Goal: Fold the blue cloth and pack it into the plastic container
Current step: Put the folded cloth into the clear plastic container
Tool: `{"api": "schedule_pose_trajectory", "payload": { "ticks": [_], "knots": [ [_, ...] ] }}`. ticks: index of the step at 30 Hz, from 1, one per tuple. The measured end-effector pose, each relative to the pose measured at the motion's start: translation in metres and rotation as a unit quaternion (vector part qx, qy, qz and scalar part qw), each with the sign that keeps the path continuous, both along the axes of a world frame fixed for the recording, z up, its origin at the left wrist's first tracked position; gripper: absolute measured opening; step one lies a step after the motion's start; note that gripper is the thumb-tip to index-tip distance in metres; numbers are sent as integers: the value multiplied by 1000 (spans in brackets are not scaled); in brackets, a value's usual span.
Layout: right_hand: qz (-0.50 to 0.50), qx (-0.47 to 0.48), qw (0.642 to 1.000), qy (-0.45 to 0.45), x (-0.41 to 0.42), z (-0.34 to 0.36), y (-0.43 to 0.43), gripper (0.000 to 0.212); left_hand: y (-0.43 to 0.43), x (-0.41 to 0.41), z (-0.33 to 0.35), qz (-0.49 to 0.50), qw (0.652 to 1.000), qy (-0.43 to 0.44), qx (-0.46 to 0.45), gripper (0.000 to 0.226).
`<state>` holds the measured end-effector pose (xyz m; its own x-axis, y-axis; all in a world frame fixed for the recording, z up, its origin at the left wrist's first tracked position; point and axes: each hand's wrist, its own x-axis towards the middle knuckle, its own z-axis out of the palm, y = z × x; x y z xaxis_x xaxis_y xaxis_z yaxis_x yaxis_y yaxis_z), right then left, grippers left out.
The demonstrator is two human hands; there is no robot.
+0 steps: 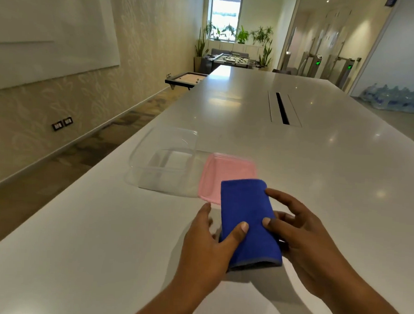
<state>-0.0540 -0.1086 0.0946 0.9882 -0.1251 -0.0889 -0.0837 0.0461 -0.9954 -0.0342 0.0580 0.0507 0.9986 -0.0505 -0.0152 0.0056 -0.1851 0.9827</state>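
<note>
The blue cloth [246,214] is folded into a narrow rectangle and held just above the white table [320,174], its far end over the pink lid [226,172]. My left hand [208,245] grips its left side, thumb on top. My right hand [302,236] holds its right edge, thumb on the cloth and fingers spread. The clear plastic container [162,159] stands open and empty to the left of the lid, beyond my left hand.
A long black cable slot [282,108] runs down the table's middle, farther away. The table's left edge drops to the carpeted floor [56,173]. Game tables and plants stand at the far end of the room.
</note>
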Motion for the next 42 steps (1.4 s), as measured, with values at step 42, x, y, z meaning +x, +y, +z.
{"api": "schedule_pose_trajectory", "payload": {
  "ticks": [42],
  "knots": [
    [279, -807, 520, -15, 275, 44, 157, 56, 127, 268, 71, -232, 642, -150, 715, 31]
  ]
}}
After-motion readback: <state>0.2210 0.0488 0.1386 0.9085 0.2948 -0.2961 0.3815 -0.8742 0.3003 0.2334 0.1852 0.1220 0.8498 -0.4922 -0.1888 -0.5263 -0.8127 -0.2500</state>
